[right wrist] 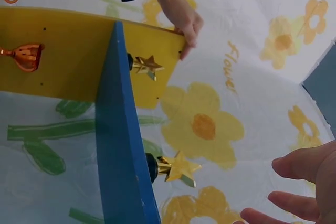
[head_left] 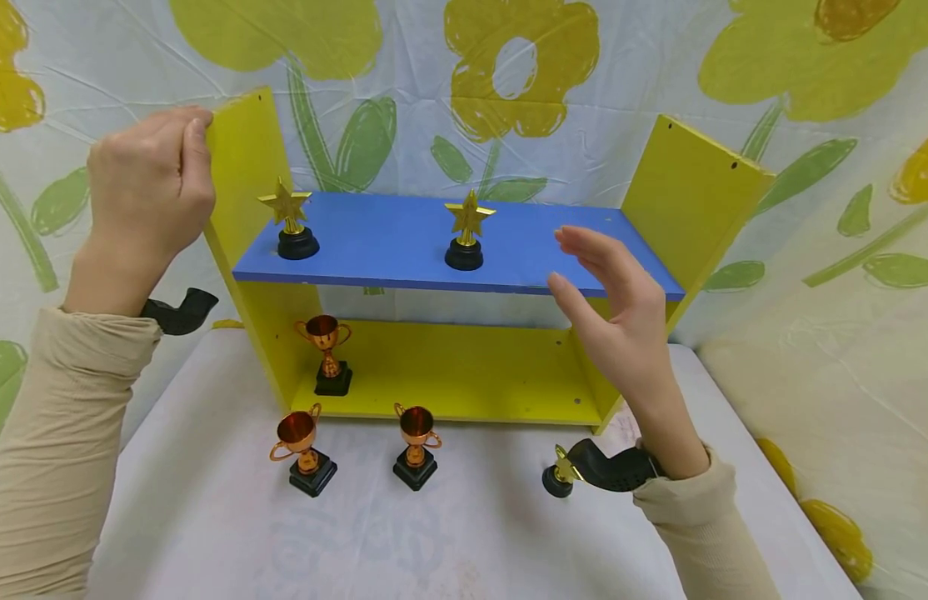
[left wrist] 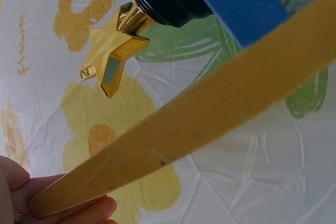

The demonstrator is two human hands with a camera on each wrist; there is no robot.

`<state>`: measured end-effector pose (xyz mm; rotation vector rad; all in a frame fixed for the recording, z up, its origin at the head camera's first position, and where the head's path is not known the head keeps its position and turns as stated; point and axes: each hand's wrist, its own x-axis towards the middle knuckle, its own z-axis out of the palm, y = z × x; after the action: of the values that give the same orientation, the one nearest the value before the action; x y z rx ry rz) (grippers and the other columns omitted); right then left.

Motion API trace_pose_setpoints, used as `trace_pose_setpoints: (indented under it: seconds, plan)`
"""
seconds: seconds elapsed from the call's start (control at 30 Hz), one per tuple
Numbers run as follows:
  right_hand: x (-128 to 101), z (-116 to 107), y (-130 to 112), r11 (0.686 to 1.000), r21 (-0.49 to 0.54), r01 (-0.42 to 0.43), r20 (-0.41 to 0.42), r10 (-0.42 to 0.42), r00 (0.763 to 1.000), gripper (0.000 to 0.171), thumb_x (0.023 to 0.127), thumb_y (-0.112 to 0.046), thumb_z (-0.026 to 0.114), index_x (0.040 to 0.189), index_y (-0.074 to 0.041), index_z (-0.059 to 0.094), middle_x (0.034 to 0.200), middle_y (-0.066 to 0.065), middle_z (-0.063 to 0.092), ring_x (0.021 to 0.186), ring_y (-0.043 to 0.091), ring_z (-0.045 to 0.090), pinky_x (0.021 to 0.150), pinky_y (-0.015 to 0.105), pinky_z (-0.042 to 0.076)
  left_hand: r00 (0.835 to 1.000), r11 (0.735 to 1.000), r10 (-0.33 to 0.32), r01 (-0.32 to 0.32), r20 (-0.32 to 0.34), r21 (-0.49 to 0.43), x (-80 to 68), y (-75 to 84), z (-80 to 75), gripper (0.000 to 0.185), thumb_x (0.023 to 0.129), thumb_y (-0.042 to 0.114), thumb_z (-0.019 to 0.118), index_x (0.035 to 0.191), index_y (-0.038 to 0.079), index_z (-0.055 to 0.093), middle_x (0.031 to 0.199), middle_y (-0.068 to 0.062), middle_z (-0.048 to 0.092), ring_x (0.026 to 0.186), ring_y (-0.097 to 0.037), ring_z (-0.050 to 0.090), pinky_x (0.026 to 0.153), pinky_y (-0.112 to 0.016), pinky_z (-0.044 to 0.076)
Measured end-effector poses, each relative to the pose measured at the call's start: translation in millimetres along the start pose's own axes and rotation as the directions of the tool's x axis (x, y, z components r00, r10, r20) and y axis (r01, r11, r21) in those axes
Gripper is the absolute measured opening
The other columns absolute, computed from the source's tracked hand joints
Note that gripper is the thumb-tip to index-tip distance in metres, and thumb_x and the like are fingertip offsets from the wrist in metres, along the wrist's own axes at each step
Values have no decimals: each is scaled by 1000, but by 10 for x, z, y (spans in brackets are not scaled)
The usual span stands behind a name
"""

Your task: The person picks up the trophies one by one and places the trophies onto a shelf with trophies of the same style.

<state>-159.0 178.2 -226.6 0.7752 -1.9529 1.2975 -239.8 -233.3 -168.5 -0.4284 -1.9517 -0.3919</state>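
Observation:
My left hand (head_left: 152,171) grips the top corner of the yellow left side panel (head_left: 250,154) of a small shelf unit; in the left wrist view its fingers (left wrist: 97,211) wrap the panel's end. My right hand (head_left: 617,312) is held in front of the blue shelf board (head_left: 389,237), fingers spread and holding nothing. One gold star trophy (head_left: 296,242) stands at the board's left end. Another star trophy (head_left: 465,254), left of my right hand, stands near the middle. A third star trophy (head_left: 557,482) is on the white table below my right wrist, partly covered by a black wrist mount (head_left: 614,468).
A bronze cup trophy (head_left: 332,379) stands on the yellow lower shelf (head_left: 464,367) at its left end. Two more cups, a left one (head_left: 311,473) and a middle one (head_left: 415,468), stand on the table (head_left: 464,542) in front. A flowered cloth (head_left: 404,50) hangs behind.

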Motion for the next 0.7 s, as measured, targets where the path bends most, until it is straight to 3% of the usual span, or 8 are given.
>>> trace_pose_setpoints:
  seconds: [0.7]
  plan:
    - [-380,-161,93,998,-11,-63,-27,62,998,47,87,16,61,133,3,58,131,16,61,123,25,56,107,30,40,1000,1000,9,-9,2,8,0,8,-6,42,102,19,40,109,-9,71,110,-22,71,98,-48,67,69,-65,48]
